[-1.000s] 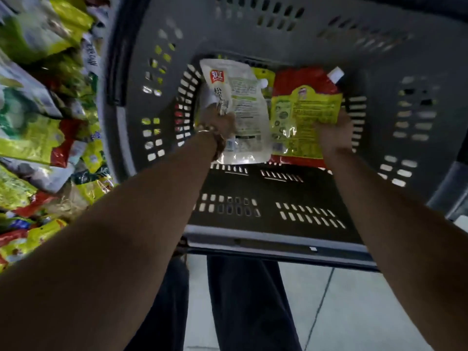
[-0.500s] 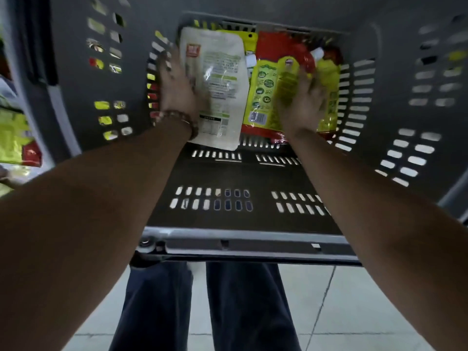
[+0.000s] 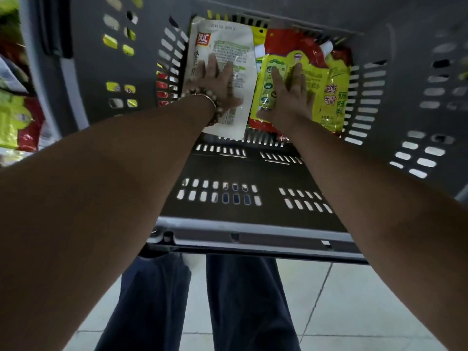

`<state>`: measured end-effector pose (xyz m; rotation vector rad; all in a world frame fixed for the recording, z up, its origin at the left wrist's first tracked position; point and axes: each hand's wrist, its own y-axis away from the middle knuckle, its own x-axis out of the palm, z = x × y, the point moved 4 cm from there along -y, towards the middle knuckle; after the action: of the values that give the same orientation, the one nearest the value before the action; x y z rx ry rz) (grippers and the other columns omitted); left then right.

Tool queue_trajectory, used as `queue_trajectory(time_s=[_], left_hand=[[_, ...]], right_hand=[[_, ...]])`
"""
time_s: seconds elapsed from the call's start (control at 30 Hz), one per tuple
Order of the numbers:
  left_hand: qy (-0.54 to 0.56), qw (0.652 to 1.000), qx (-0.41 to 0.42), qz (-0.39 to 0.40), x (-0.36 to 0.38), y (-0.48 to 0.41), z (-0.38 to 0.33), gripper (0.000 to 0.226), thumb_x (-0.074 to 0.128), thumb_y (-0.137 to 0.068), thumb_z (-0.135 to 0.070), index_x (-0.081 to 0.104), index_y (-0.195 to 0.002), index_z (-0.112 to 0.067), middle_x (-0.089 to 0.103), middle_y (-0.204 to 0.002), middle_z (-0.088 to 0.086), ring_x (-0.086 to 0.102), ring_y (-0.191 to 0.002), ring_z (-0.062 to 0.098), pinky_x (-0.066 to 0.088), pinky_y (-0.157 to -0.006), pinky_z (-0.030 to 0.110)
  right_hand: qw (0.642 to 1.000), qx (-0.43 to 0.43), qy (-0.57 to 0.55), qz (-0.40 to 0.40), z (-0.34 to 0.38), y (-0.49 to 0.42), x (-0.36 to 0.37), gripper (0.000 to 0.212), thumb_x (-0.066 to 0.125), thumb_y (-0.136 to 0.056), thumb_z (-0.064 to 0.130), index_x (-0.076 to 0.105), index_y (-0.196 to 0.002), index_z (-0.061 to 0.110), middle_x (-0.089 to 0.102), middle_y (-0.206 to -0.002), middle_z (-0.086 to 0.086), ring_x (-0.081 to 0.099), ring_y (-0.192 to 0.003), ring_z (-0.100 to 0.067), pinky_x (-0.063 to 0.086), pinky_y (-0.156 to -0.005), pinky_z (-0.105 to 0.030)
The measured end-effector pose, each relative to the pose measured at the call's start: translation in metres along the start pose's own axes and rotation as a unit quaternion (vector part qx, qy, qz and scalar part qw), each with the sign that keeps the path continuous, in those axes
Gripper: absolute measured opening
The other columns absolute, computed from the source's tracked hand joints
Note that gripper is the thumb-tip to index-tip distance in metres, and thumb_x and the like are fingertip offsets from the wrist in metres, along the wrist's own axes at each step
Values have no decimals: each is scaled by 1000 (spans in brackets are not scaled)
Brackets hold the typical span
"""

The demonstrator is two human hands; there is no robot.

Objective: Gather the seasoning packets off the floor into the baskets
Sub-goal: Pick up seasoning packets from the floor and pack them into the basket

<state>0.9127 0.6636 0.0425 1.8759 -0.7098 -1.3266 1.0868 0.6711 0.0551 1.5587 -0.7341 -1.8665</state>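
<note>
Both arms reach deep into a grey plastic basket (image 3: pixel 243 171). A white seasoning packet (image 3: pixel 240 46) lies flat at the far end of the basket floor, and my left hand (image 3: pixel 215 79), with a bead bracelet on the wrist, rests flat on top of it, fingers spread. Beside it to the right lies a yellow-and-red packet (image 3: pixel 331 95), with my right hand (image 3: pixel 291 95) pressed flat on it, fingers apart. More red and yellow packets (image 3: pixel 286 40) lie underneath at the back. Neither hand grips anything.
The basket's slotted walls (image 3: pixel 367 102) rise on both sides and its near rim (image 3: pixel 250 236) is close to my legs (image 3: pixel 243 300). More yellow and red packets (image 3: pixel 17 117) lie outside on the left. Pale tiled floor (image 3: pixel 354 300) shows below.
Both hands carried a packet each down into the basket, let go, and now lie flat on top of them. The view has moved closer over the basket.
</note>
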Motion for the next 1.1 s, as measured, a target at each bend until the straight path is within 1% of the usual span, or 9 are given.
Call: queue_trajectory(time_s=[0.27, 0.43, 0.57, 0.63, 0.73, 0.83, 0.9, 0.97, 1.1], left_hand=[[117, 986, 17, -113, -44, 82, -4, 78, 57, -88, -44, 17, -148, -15, 19, -154, 14, 24, -140, 33, 27, -113, 41], [249, 942, 45, -221, -82, 194, 10, 66, 59, -87, -27, 29, -144, -16, 36, -145, 10, 39, -130, 26, 34, -105, 29], [304, 900, 80, -302, -89, 292, 50, 61, 63, -83, -19, 40, -139, -10, 43, -138, 12, 45, -124, 25, 34, -96, 23], [309, 897, 69, -308, -79, 327, 82, 60, 63, -84, -17, 40, -139, -9, 42, -140, 12, 44, -125, 25, 32, -95, 20], [312, 903, 16, -294, -52, 363, 140, 59, 62, -87, -17, 37, -141, -12, 38, -144, 9, 39, -130, 24, 29, -97, 19], [319, 901, -65, -288, -14, 385, 200, 59, 62, -87, -19, 37, -141, -15, 39, -143, 7, 41, -128, 24, 36, -96, 30], [327, 896, -111, -281, 17, 389, 235, 59, 64, -86, -18, 38, -140, -13, 41, -141, 9, 43, -126, 27, 37, -95, 33], [343, 889, -151, -263, 53, 385, 263, 59, 64, -86, -18, 39, -139, -13, 39, -143, 8, 45, -124, 27, 39, -92, 33], [350, 887, -188, -233, 122, 353, 300, 58, 63, -86, -21, 40, -139, -15, 43, -139, 10, 48, -121, 30, 42, -92, 38]], right_hand=[[996, -28, -19, -83, 32, 62, -47, 86, 65, -86, 26, 10, -152, 25, -2, -160, -8, 3, -147, -27, 11, -118, -48], [987, -82, -74, -114, 78, 141, -81, 81, 63, -87, 23, 13, -152, 23, 13, -159, -6, 14, -146, -23, 21, -117, -37], [967, -163, -113, -163, 130, 210, -95, 72, 63, -88, 17, 24, -149, 16, 25, -154, -11, 22, -143, -24, 20, -109, -21], [948, -210, -133, -198, 160, 241, -93, 67, 63, -88, 18, 31, -146, 11, 32, -150, -15, 31, -139, -27, 21, -105, -15], [921, -272, -168, -221, 209, 284, -75, 59, 60, -86, 16, 40, -141, 4, 42, -142, -20, 40, -133, -31, 27, -105, -17], [908, -324, -180, -195, 258, 312, -34, 55, 61, -84, 12, 47, -137, 6, 48, -136, -19, 40, -128, -25, 23, -101, -10], [920, -334, -156, -134, 281, 309, 7, 52, 60, -85, 13, 48, -136, 8, 48, -138, -15, 42, -128, -25, 30, -103, -21], [944, -302, -119, -51, 293, 289, 54, 53, 59, -88, 15, 44, -139, 12, 45, -141, -11, 42, -130, -25, 37, -103, -35], [979, -190, -51, 47, 292, 226, 143, 60, 57, -91, 20, 31, -145, 20, 44, -140, -7, 44, -126, -25, 42, -96, -37]])
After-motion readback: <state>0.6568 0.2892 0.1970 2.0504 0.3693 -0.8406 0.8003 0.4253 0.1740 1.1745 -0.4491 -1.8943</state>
